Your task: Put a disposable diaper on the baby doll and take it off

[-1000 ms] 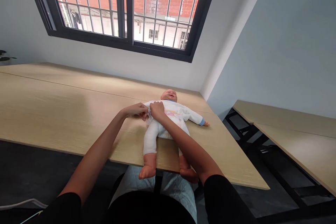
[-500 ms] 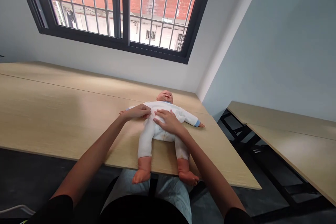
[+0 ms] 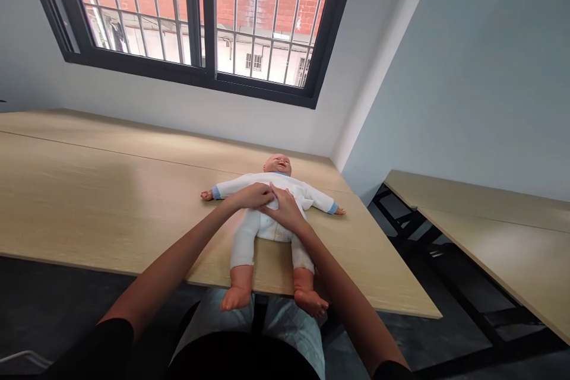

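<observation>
A baby doll (image 3: 276, 165) lies on its back on the wooden table, its bare feet reaching past the near edge. It wears a white outfit (image 3: 272, 231) with blue cuffs and collar. Over the doll's belly, my left hand (image 3: 255, 195) has its fingers curled in; what they hold, if anything, is hidden. My right hand (image 3: 285, 209) rests on the front of the outfit with fingers stretched out. The fingertips of both hands meet or overlap at the middle of the belly.
The pale wooden table (image 3: 111, 208) runs along the wall beneath a barred window (image 3: 200, 71). Another wooden table (image 3: 499, 237) with black legs stands to the right, across a gap. My legs (image 3: 289, 332) are under the near edge.
My left hand has moved right, from the doll's side to the middle of its belly, meeting my right hand. The doll's arm on the left side now shows more fully.
</observation>
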`<state>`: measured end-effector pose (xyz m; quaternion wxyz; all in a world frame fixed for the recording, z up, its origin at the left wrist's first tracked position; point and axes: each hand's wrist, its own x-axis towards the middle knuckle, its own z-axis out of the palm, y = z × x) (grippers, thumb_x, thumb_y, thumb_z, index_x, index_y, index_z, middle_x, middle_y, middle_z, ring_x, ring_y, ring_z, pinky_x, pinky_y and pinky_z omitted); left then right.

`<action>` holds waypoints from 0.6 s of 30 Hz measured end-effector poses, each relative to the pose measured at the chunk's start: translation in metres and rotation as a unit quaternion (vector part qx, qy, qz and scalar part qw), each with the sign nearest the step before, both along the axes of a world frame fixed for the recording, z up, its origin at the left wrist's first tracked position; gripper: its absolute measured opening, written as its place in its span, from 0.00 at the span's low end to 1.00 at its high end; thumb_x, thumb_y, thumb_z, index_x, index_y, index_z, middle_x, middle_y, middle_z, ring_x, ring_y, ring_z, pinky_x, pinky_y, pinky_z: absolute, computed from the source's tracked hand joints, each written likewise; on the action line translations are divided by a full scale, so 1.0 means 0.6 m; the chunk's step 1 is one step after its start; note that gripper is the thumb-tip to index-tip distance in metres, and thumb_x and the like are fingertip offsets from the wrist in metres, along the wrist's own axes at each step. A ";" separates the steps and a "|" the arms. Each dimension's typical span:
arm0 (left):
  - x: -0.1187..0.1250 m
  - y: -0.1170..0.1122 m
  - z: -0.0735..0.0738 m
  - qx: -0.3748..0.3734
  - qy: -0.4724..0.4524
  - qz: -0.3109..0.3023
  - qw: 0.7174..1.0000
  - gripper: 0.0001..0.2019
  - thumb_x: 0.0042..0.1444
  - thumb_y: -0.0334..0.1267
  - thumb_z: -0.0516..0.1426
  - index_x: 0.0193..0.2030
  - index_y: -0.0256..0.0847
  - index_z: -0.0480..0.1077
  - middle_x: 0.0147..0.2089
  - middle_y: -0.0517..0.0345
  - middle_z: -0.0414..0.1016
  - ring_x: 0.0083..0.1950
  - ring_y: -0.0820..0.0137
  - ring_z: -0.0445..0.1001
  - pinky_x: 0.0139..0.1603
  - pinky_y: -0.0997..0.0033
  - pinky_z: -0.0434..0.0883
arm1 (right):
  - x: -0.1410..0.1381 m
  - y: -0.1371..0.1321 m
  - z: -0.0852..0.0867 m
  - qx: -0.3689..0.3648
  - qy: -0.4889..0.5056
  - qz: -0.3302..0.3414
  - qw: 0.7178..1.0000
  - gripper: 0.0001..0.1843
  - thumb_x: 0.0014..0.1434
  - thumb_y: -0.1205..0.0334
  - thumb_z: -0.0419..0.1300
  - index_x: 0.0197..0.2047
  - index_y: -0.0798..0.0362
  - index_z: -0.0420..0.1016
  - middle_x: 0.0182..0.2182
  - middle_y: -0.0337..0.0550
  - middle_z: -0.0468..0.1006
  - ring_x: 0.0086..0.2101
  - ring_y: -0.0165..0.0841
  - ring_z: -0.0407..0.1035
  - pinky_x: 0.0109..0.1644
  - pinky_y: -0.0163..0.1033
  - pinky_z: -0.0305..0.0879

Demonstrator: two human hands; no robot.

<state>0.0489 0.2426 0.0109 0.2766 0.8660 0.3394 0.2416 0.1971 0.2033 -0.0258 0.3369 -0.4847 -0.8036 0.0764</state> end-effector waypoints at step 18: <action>-0.020 -0.049 -0.035 0.255 0.055 0.009 0.965 0.14 0.68 0.47 0.45 0.38 0.41 0.63 0.43 0.50 0.70 0.46 0.59 0.67 0.48 0.58 0.65 | 0.072 -0.008 0.014 -0.015 0.293 -0.043 0.955 0.18 0.59 0.50 0.56 0.45 0.55 0.74 0.49 0.52 0.76 0.47 0.40 0.71 0.53 0.46 0.68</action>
